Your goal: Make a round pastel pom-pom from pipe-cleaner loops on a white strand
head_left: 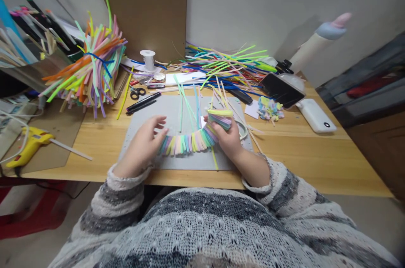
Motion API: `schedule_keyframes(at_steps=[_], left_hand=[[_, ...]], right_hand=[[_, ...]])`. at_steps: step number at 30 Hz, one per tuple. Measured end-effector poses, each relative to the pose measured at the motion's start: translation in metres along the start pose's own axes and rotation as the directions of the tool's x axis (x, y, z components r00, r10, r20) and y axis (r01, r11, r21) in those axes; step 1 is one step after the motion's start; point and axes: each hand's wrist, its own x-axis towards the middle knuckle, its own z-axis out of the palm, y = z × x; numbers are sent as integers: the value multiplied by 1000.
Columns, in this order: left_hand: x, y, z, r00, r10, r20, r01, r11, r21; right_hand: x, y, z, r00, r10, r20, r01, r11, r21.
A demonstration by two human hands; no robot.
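Observation:
A curved strip of short pastel pipe cleaners (190, 142), set side by side in pink, yellow, mint and lilac, spans the space between my hands. My right hand (230, 136) is closed around its right end, thumb in front, where the pieces bunch into a folded stack. My left hand (146, 139) is beside the left end, fingers curved and apart from the thumb; its palm side hides part of that end. Beneath lies a grey cutting mat (142, 118). Loose mint pipe cleaners (188, 107) lie on the mat beyond the strip.
A bundle of pipe cleaners (95, 65) stands back left, near a yellow glue gun (31, 145). Scissors (138, 93), black pens (144, 103) and a wire spool (148, 60) lie behind the mat. A phone (281, 90), a white power bank (316, 116) and pastel scraps (269, 108) are right.

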Motion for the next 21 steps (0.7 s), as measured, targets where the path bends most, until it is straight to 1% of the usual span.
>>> schedule_keyframes(at_steps=[2, 4, 5, 7, 9, 11, 13, 16, 21], left_hand=[[1, -23, -8, 995, -94, -14, 95, 987, 130], [0, -37, -9, 987, -157, 14, 149, 959, 241], [0, -41, -8, 985, -170, 16, 159, 948, 274], [-2, -44, -2, 990, -143, 17, 132, 947, 291], [-3, -42, 4, 996, -87, 17, 80, 967, 243], [-4, -39, 8, 998, -63, 16, 60, 988, 143], [-5, -37, 11, 996, -93, 15, 93, 996, 5], [-5, -35, 15, 988, -151, 19, 152, 971, -184], [-5, -32, 21, 991, -132, -1, 123, 927, -356]], right_hand=[[1, 0, 1, 999, 23, -34, -22, 999, 23], [1, -1, 2, 998, 32, -52, -31, 999, 20], [1, 0, 1, 998, 35, -55, -34, 999, 17], [1, 0, 1, 998, 32, -49, -32, 999, 10], [1, 2, 0, 999, 24, -43, -23, 1000, 4], [1, 3, 0, 999, 13, -43, -13, 1000, -5], [1, 4, -1, 999, 1, -51, -2, 1000, -15], [1, 3, 0, 998, -5, -68, 4, 1000, -19], [1, -1, 2, 995, 23, -93, -18, 998, 54]])
